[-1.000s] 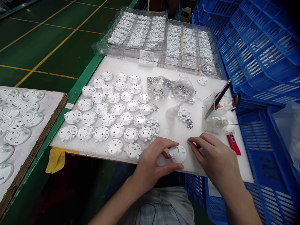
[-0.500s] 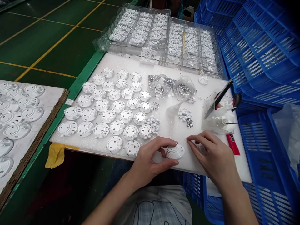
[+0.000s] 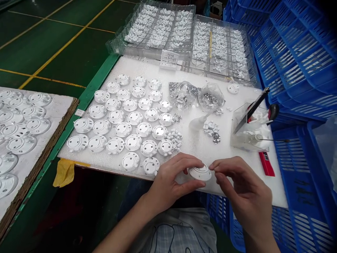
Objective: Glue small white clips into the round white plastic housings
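Foam board [image 3: 223,153]: brightest area, pale and soft-lit, apparently from above; surface grain faint.
Squeeze bottle [image 3: 198,123]: low contrast, pale edges melting into the board.
White round pieces [image 3: 123,129]: small glints on the flat tops, soft shadows underneath.
Clear plastic bags [image 3: 210,95]: scattered sparkle, contents hard to separate.
Label card [image 3: 169,59]: handwriting too soft to read surely.
Left hand [image 3: 175,175] and white domed piece [image 3: 199,173]: fairly clear, fine detail smoothed.
Green floor [image 3: 60,45]: dim, muted.
Space under the board: nearly black, detail lost.
Blue crates [image 3: 289,52]: stretched by the wide lens, upper right corner black.
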Demonstrator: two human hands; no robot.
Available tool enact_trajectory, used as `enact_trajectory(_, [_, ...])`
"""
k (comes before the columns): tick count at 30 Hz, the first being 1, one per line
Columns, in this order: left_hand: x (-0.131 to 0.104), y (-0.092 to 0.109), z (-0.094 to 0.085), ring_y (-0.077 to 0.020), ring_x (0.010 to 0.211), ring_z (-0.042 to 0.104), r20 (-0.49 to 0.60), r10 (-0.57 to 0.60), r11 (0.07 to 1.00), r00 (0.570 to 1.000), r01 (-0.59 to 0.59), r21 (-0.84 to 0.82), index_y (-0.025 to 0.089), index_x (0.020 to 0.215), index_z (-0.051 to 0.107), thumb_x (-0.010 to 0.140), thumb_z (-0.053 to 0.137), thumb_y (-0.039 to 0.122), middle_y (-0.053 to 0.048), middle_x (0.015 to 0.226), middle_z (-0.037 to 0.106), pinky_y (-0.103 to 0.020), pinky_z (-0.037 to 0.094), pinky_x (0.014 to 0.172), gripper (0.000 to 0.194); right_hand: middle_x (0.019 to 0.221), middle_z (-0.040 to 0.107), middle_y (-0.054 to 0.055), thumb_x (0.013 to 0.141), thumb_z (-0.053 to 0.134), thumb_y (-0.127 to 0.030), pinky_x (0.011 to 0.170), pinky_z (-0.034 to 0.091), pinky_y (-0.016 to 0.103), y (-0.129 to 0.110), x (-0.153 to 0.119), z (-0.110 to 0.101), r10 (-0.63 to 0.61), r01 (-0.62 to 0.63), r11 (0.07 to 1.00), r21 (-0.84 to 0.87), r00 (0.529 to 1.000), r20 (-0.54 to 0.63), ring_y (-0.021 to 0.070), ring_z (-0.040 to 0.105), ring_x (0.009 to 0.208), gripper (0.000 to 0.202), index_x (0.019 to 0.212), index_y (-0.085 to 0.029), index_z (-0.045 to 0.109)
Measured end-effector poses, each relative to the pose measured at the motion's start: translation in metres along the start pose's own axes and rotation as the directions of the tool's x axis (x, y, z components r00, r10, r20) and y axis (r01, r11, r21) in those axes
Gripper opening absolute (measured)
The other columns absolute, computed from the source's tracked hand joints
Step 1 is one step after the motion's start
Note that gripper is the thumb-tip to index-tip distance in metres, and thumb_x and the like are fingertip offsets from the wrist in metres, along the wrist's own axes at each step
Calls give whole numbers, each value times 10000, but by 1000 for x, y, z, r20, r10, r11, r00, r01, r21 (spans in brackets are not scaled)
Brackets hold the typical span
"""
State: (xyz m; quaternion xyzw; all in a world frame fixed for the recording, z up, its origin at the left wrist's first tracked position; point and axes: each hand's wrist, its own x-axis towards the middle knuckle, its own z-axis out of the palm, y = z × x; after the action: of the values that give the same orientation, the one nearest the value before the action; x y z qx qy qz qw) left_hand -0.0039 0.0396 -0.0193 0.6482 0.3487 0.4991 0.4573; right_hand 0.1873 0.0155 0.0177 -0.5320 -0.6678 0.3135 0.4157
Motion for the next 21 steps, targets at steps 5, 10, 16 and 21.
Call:
enact_trajectory(5, [0, -1, 3, -158, 761, 688, -79, 47, 996, 996, -41, 78, 157, 965, 757, 868, 741, 565, -66, 858, 732, -234, 556, 645, 419, 894, 662, -13, 976, 633, -163, 684, 548, 186, 4, -5, 12, 26, -25, 999, 46, 999, -20, 117, 668, 867, 120, 946, -274, 666])
enact_trajectory(10, [-3, -2, 4, -150, 716, 674, -72, 74, 992, 995, -66, 109, 156, 956, 757, 858, 751, 551, -63, 846, 724, -226, 555, 614, 407, 894, 664, -14, 967, 638, -155, 680, 551, 174, 4, -7, 10, 45, -44, 997, 59, 999, -19, 114, 671, 869, 125, 948, -274, 671])
enact_trajectory(16, [-6, -4, 4, -142, 739, 670, -25, 68, 993, 997, -65, 96, 166, 1014, 761, 935, 722, 444, -58, 894, 702, -215, 563, 641, 292, 865, 651, -19, 966, 641, -158, 652, 537, 175, 4, -7, 9, 21, -21, 999, 27, 1000, -10, 110, 650, 825, 116, 932, -266, 664])
enact_trajectory(21, [-9, -7, 5, -135, 758, 644, -27, 44, 992, 999, -40, 124, 194, 988, 762, 960, 693, 214, -45, 943, 651, -216, 546, 639, 77, 899, 665, -6, 959, 638, -114, 629, 504, 206, 14, 0, 7, -139, 136, 961, -241, 990, 7, 100, 617, 736, 125, 976, -237, 656])
